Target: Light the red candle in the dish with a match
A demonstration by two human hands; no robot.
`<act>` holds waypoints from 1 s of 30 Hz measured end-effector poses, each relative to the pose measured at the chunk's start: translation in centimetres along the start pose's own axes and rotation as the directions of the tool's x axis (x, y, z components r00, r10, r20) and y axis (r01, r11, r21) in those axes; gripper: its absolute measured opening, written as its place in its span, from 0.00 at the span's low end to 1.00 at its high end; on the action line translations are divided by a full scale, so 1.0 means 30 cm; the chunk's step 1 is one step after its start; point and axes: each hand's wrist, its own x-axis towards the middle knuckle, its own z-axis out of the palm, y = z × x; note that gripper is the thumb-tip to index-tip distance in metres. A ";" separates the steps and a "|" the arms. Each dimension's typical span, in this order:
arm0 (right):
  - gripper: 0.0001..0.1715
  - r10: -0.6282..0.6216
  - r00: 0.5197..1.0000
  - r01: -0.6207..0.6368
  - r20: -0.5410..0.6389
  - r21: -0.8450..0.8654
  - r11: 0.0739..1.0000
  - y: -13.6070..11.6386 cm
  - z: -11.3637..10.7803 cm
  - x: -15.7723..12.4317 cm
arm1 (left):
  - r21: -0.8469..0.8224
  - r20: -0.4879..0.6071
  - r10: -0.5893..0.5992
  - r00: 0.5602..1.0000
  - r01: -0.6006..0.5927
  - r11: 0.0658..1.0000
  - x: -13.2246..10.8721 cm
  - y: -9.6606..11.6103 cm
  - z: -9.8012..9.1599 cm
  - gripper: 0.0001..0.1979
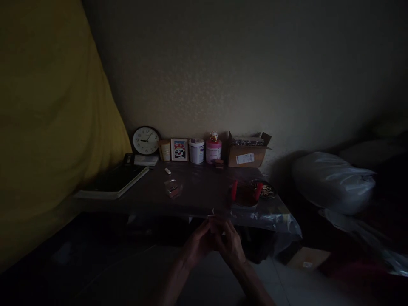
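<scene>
My left hand [198, 243] and my right hand [232, 245] meet in front of the table's near edge, low in the dim view. Their fingers are pinched together on a small pale object [213, 220] that I cannot make out. The dark table [204, 199] is covered by a clear plastic sheet. Just beyond my hands on it stands a clear container with red clips [246, 193], and a small packet [173, 188] lies to the left.
Along the wall stand a round clock [145, 140], a small framed picture [179, 149], a white tin [196, 151], a pink tin [213, 149] and an open cardboard box [247, 151]. A dark notebook [116, 180] lies left. A yellow curtain [47, 127] hangs left; a plastic-wrapped bundle [331, 180] lies right.
</scene>
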 end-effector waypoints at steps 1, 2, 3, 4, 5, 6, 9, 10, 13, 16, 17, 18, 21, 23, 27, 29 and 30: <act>0.22 0.002 1.000 -0.002 -0.008 -0.002 1.000 0.001 0.001 0.000 | 0.001 -0.001 0.005 1.000 -0.005 1.000 0.000 -0.001 0.001 0.13; 0.22 0.003 1.000 -0.003 -0.017 -0.003 1.000 0.002 0.003 0.001 | 0.002 0.001 0.007 1.000 -0.007 1.000 0.000 -0.001 0.002 0.12; 0.21 0.003 1.000 -0.003 -0.025 -0.003 1.000 0.004 0.004 0.001 | 0.000 0.003 0.007 1.000 -0.007 1.000 -0.001 -0.002 0.002 0.12; 0.20 0.002 1.000 -0.002 -0.031 -0.002 1.000 0.005 0.006 0.002 | -0.001 0.006 0.005 1.000 -0.005 1.000 -0.001 -0.002 0.003 0.12; 0.20 0.000 0.999 0.000 -0.034 0.002 1.000 0.006 0.008 0.002 | -0.001 0.009 0.005 1.000 -0.005 1.000 -0.001 -0.003 0.004 0.11; 0.19 -0.001 0.999 0.001 -0.034 0.008 1.000 0.007 0.009 0.001 | -0.001 0.013 0.007 1.000 -0.007 1.000 -0.001 -0.003 0.005 0.11; 0.17 -0.007 1.000 0.008 -0.029 0.026 1.000 0.009 0.009 0.000 | 0.008 0.026 0.010 1.000 -0.010 1.000 -0.002 -0.002 0.009 0.12; 0.17 -0.008 1.000 0.009 -0.021 0.028 1.000 0.008 0.007 0.000 | 0.015 0.029 0.010 1.000 -0.011 1.000 -0.003 -0.001 0.009 0.12; 0.18 -0.010 0.999 0.008 0.036 0.040 0.999 -0.002 -0.010 0.004 | 0.029 0.024 0.004 1.000 -0.005 1.000 -0.006 0.005 0.009 0.13; 0.17 0.016 0.993 -0.028 0.119 0.102 0.994 -0.011 -0.036 0.014 | 0.012 0.007 -0.027 1.000 0.027 1.000 -0.006 0.015 0.006 0.13; 0.16 0.031 0.989 -0.049 0.141 0.126 0.991 -0.009 -0.044 0.018 | 0.005 0.002 -0.037 0.999 0.037 0.999 -0.004 0.018 0.004 0.14; 0.15 0.045 0.987 -0.067 0.154 0.142 0.988 -0.005 -0.051 0.022 | 0.004 -0.012 -0.045 0.999 0.045 0.999 -0.002 0.019 0.002 0.14; 0.11 0.072 0.991 -0.086 0.113 0.123 0.989 0.028 -0.057 0.028 | 0.034 -0.096 -0.064 0.993 0.067 0.997 0.011 0.013 -0.016 0.13; 0.11 0.073 0.993 -0.079 0.090 0.065 0.995 0.059 -0.051 0.026 | 0.059 -0.164 -0.087 0.983 0.098 0.993 0.022 0.001 -0.036 0.11; 0.12 0.051 0.991 -0.049 0.127 -0.020 0.999 0.104 -0.031 0.011 | 0.107 -0.254 -0.121 0.960 0.152 0.983 0.035 -0.020 -0.081 0.10; 0.12 0.042 0.986 -0.037 0.159 -0.030 0.999 0.111 -0.025 0.004 | 0.134 -0.284 -0.118 0.952 0.162 0.978 0.035 -0.024 -0.094 0.09; 0.13 0.038 0.983 -0.032 0.182 -0.034 0.999 0.111 -0.024 0.002 | 0.148 -0.292 -0.114 0.949 0.163 0.975 0.035 -0.025 -0.097 0.09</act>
